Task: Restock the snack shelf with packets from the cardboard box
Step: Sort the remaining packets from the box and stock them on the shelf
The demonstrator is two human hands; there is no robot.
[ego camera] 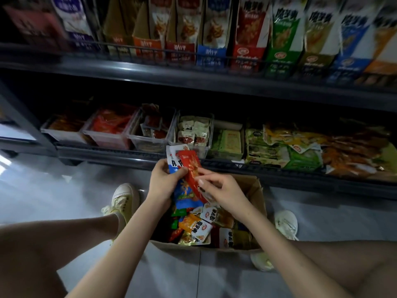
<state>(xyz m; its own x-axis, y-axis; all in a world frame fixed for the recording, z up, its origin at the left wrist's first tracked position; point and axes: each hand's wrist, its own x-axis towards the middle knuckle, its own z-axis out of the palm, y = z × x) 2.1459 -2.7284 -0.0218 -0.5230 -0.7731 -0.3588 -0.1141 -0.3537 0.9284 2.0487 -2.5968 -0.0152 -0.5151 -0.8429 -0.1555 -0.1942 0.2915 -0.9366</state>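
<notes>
So both hands are up over the cardboard box [256, 194], which sits open on the grey floor [53, 190] between the person's pale shoes [123, 198], right in front of the bottom snack shelf [129, 157]. The left hand [164, 182] grips a small fanned stack of blue-and-white packets [185, 196], fingers curled round the back, thumb pressed on the front. The right hand [221, 190] pinches a red packet [190, 166] near its lower end between thumb and forefinger, I think, with the other fingers loosely curled. That red one lies tilted across the front of the stack.

The box holds a jumble of mixed packets [196, 229]: orange, white, red, green. Behind the hands, the bottom shelf has a row of clear bins [150, 134] with red and white sachets, then green and orange bags [300, 151] lying flat off to the right. The upper shelf [150, 69] carries upright cartons [211, 39] of tall packets, too blurry to read.
</notes>
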